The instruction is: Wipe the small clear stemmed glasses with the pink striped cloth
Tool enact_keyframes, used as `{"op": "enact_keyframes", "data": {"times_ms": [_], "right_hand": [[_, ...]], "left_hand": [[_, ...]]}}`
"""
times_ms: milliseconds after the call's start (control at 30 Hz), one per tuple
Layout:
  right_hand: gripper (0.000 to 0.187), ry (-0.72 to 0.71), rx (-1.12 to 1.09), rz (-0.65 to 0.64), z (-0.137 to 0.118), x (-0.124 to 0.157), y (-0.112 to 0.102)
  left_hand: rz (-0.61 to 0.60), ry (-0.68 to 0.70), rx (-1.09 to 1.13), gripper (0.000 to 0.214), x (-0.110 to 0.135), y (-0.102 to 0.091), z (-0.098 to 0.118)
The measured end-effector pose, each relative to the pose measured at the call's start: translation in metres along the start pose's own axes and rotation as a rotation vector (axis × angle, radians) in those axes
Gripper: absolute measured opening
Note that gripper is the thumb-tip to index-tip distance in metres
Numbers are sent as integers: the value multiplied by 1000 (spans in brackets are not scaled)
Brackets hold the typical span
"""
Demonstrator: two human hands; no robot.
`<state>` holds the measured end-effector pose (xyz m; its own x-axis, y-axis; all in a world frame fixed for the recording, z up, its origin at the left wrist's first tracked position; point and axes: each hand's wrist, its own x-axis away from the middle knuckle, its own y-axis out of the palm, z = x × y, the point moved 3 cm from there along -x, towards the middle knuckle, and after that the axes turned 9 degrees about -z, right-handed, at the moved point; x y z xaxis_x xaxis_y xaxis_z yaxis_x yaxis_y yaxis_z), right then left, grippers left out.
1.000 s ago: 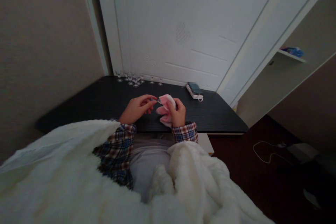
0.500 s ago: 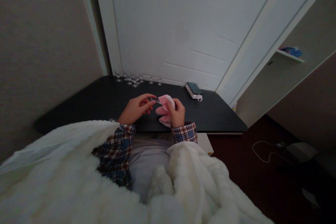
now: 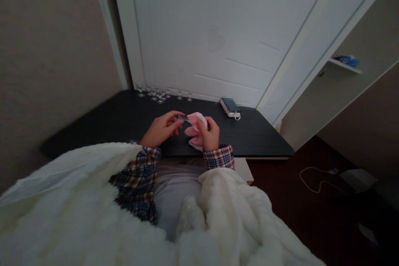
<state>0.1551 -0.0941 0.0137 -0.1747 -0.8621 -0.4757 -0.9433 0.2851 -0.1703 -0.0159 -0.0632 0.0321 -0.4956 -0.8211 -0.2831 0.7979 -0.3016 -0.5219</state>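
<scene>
Head view: looking down over a black, faintly grained tabletop with rounded corners (image 3: 249,133), dull in dim light. Backed at its far edge by a smooth white panel (image 3: 174,29), grooved with lines and striped hearts. Spot small transparent stemmed glasses (image 3: 160,100) along the tabletop's back edge, toward its left, mostly bunched, two apart to the right. Farther right on that edge, note a white rounded block with a blurred dark top face (image 3: 230,107), trailing a white loop.

On to the action, above the tabletop's front middle! Pinching with the left hand (image 3: 162,129), between thumb and fingertips, a slim, transparent, glassy stemmed piece (image 3: 184,119). Held nearly level, pointing right from those fingertips into the folds of a soft, fuzzy pink-and-white cloth (image 3: 195,131); hidden at that end, so impossible to tell the whole shape. Gripping the cloth with the right hand (image 3: 212,135), thumb pressed across it, fingers curled round behind. Hanging below that grip in petal-like flaps, whether touching the tabletop or not impossible to tell.

Reaching in over the tabletop's near edge with both forearms, in brown, blue and white plaid sleeves (image 3: 219,157). Angling the left hand rightward, thumb side up, remaining fingers bent. Wrapped, below the tabletop's near edge, in thick, fluffy cream-white fabric (image 3: 93,199).
</scene>
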Motion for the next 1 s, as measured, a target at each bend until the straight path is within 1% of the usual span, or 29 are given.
{"op": "enact_keyframes", "data": {"times_ms": [233,400,633,767,1000], "right_hand": [[18,11,-3,2,-3,1,-1],[20,6,7,21,0,0,-2],[18,20,-28,56,7,0,-2],[18,22,-18,61,8,-1,-2],[17,40,-10,61,11,-1,-2]], "left_hand": [[3,5,18,42,0,0,1],[4,7,58,42,0,1,1],[-71,10,94,32,-2,6,-4],[-85,24,98,29,-2,7,-5],[-73,19,93,33,-2,6,-3]]}}
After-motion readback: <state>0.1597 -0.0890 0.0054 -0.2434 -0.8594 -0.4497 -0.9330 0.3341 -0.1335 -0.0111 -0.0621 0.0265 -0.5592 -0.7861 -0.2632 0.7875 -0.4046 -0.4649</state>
